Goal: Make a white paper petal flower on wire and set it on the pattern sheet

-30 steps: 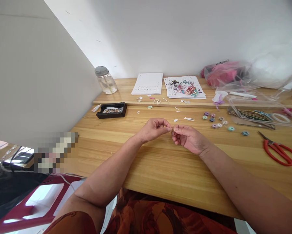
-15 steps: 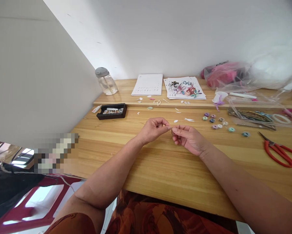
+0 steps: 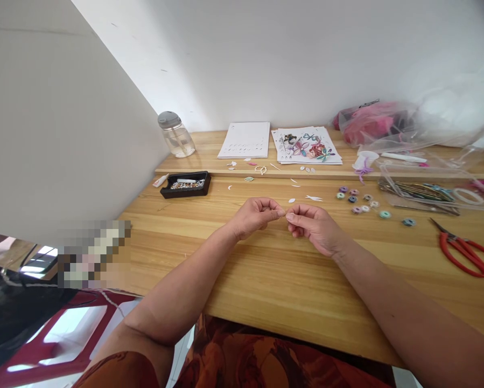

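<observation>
Above the middle of the wooden table [image 3: 242,285], my left hand [image 3: 258,216] and my right hand [image 3: 312,226] meet fingertip to fingertip. Both are closed in a pinch, thumb against index finger. Whatever lies between the fingertips is too small to make out. Just beyond them are a small white leaf-shaped paper piece [image 3: 292,200] and some thin white paper slivers [image 3: 314,198]. A green-edged leaf piece [image 3: 248,179] lies farther back on the left.
At the right lie red-handled scissors [image 3: 463,256], several thread bobbins [image 3: 384,214] and a clear plastic box [image 3: 423,202] of thin tools. A black bead tray [image 3: 205,186] and a lidded bottle [image 3: 177,137] stand left. Paper stacks [image 3: 245,141] rest on the raised back shelf.
My fingertips have shifted very slightly while staying pinched close together. Everything on the table lies as before.
</observation>
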Demonstrator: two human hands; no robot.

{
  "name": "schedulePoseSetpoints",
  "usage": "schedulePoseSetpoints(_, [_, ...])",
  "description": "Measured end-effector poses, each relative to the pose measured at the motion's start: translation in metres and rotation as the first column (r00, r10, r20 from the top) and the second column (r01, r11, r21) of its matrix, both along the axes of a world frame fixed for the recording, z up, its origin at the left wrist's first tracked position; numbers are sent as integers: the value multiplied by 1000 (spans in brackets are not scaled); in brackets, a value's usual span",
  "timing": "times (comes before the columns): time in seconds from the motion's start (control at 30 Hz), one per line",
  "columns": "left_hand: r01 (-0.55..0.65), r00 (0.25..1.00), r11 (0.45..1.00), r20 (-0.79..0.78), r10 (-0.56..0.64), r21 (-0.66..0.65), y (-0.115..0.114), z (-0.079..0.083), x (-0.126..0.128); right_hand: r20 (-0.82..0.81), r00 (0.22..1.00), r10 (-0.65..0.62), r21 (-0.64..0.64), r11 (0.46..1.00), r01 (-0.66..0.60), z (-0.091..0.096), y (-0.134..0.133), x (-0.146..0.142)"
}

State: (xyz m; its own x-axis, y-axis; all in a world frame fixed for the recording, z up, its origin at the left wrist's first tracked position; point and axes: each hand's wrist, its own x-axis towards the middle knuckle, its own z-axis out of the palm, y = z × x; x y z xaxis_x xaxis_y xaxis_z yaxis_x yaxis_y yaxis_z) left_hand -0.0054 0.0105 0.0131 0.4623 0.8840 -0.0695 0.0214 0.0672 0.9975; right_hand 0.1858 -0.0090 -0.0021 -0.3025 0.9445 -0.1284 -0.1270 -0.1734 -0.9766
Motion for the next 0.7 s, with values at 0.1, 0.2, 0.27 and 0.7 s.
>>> schedulePoseSetpoints(0.1, [9, 1000, 998, 10, -8, -63, 2, 1, -2, 5, 1000, 5, -10, 1000, -5, -1, 0, 0])
schedulePoseSetpoints(0.2, [12, 1000, 997, -9, -13, -82, 2, 1, -1, 10, 1000, 0, -7, 1000, 0, -1, 0, 0])
schedulePoseSetpoints(0.27, [2, 999, 998, -35, -4, -68, 1, 1, 0, 20, 1000, -1, -5, 1000, 1, -1, 0, 0])
schedulePoseSetpoints(0.7, [-44, 989, 999, -139, 44, 1, -1, 4, -1, 113, 991, -73, 19, 997, 71, -2, 0, -4])
